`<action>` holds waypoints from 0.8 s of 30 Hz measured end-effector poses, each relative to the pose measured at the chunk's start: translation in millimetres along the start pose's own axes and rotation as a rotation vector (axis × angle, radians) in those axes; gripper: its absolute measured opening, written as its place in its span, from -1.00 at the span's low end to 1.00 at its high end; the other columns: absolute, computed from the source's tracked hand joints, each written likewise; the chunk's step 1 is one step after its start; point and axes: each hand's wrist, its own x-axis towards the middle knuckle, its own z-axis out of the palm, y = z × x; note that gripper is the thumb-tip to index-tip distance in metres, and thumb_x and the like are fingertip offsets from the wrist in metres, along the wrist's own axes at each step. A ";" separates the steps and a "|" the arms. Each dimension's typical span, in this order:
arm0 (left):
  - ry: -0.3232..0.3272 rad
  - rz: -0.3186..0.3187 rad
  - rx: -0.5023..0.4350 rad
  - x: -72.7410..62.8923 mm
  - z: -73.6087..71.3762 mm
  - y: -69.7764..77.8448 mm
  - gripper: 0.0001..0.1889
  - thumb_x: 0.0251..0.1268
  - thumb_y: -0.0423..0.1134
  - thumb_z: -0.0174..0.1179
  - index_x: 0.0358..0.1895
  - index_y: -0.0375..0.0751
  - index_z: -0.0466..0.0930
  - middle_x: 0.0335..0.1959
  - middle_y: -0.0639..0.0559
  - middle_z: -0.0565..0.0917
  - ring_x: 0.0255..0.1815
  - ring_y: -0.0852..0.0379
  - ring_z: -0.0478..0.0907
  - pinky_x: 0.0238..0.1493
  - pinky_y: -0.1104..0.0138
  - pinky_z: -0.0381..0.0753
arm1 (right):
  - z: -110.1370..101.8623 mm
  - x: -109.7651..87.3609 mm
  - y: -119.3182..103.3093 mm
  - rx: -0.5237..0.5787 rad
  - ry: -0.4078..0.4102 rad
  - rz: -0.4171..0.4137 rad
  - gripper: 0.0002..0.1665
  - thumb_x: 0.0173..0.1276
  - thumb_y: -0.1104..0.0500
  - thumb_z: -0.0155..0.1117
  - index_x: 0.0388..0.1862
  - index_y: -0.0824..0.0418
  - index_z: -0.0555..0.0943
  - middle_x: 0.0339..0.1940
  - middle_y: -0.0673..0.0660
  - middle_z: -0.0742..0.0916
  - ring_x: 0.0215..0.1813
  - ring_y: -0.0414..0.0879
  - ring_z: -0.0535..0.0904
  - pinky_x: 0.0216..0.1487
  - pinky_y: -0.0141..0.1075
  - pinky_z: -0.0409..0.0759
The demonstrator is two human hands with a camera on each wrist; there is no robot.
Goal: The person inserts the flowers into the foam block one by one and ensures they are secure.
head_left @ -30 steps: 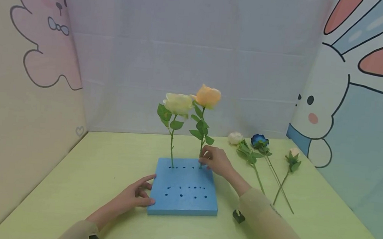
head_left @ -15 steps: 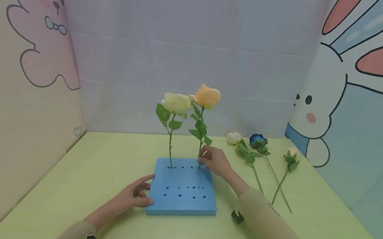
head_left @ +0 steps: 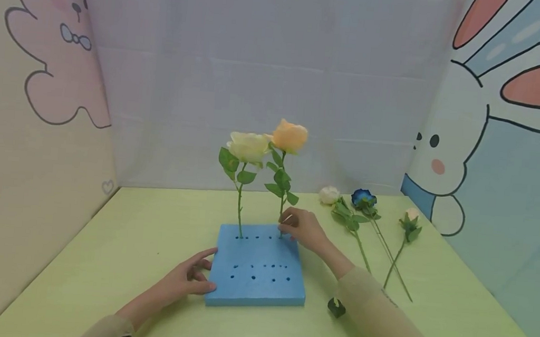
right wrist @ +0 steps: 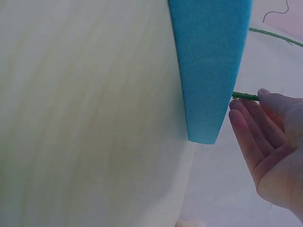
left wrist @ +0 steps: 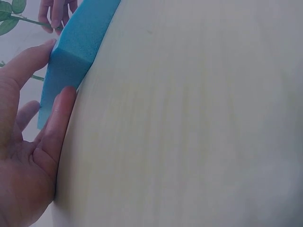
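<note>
A blue foam board (head_left: 255, 289) with rows of small holes lies on the table. In its back row stand two artificial roses, a cream rose (head_left: 249, 147) at the left and a peach rose (head_left: 289, 137) at the right. My right hand (head_left: 307, 229) pinches the peach rose's green stem (right wrist: 245, 96) low down, just above the board, between thumb and fingers. Along the board's left side rests my left hand (head_left: 187, 276), its thumb at the near corner and fingers (left wrist: 61, 118) against the side wall.
To the right lie a white rose (head_left: 329, 195), a blue rose (head_left: 364, 198) and a pale peach rose (head_left: 411, 217), their stems pointing toward the near side. A small dark object (head_left: 336, 307) sits by the right sleeve. A white curtain (head_left: 257, 83) hangs behind the table (head_left: 150, 233).
The whole head view has shifted slightly. The peach rose's head leans a little farther left; both hands keep their places at the stem and the board.
</note>
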 end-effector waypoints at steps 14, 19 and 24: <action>0.005 -0.008 -0.004 -0.2 0.5 0.2 -0.09 0.18 -0.07 0.41 0.56 0.02 0.09 0.23 -0.20 0.50 -0.08 0.09 0.55 -0.11 0.31 0.53 | -18.7 -7.6 9.3 0.003 0.008 -0.079 -0.68 0.37 0.22 0.30 0.08 0.27 0.61 0.00 0.23 0.77 -0.01 0.07 0.72 -0.18 -0.30 0.70; 0.016 -0.016 0.008 -0.3 1.0 2.2 -0.08 0.16 -0.06 0.42 0.55 0.00 0.11 0.21 -0.19 0.50 -0.09 0.10 0.55 -0.12 0.30 0.52 | -28.4 -9.4 16.0 -0.030 0.062 -0.120 -0.70 0.39 0.20 0.29 0.06 0.25 0.62 -0.03 0.19 0.77 0.01 0.06 0.71 -0.08 -0.20 0.69; 0.012 -0.016 0.013 0.3 0.3 2.1 -0.08 0.16 -0.06 0.42 0.56 0.00 0.10 0.22 -0.19 0.50 -0.09 0.10 0.55 -0.12 0.31 0.52 | -40.6 -15.1 22.1 -0.056 0.117 -0.140 -0.70 0.38 0.22 0.29 0.06 0.28 0.61 -0.01 0.23 0.76 0.06 0.12 0.69 0.05 -0.04 0.65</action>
